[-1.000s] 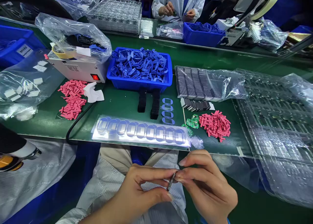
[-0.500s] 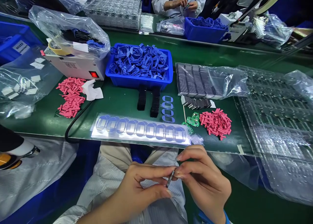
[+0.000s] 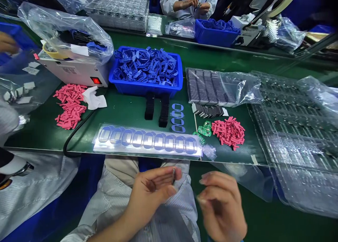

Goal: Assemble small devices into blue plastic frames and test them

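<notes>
My left hand (image 3: pixel 151 191) pinches a small thin dark piece (image 3: pixel 173 176) between thumb and fingers, over my lap. It is seen nearly edge-on, so its kind is unclear. To its right, apart from it, my right hand (image 3: pixel 221 203) is slightly blurred, with thumb and fingertip pressed together; whatever they hold, if anything, is too small to make out. Just beyond the hands, at the bench edge, lie a strip of blue-rimmed oval film pieces (image 3: pixel 148 140), a crumpled bit of clear film (image 3: pixel 209 152) and several green circuit boards (image 3: pixel 204 129).
A blue bin (image 3: pixel 145 88) of blue plastic frames stands mid-bench. Pink strips lie in a left pile (image 3: pixel 70 108) and a right pile (image 3: pixel 229 131). Bagged dark parts (image 3: pixel 208 87) and clear trays (image 3: pixel 298 129) are at right. Across the bench a co-worker's hands (image 3: pixel 196 4) work; another person's hand (image 3: pixel 7 43) shows at left.
My hands have come apart: the right hand moved away from the thin piece, which stays in my left hand. At far left, another person's hand has come into view.
</notes>
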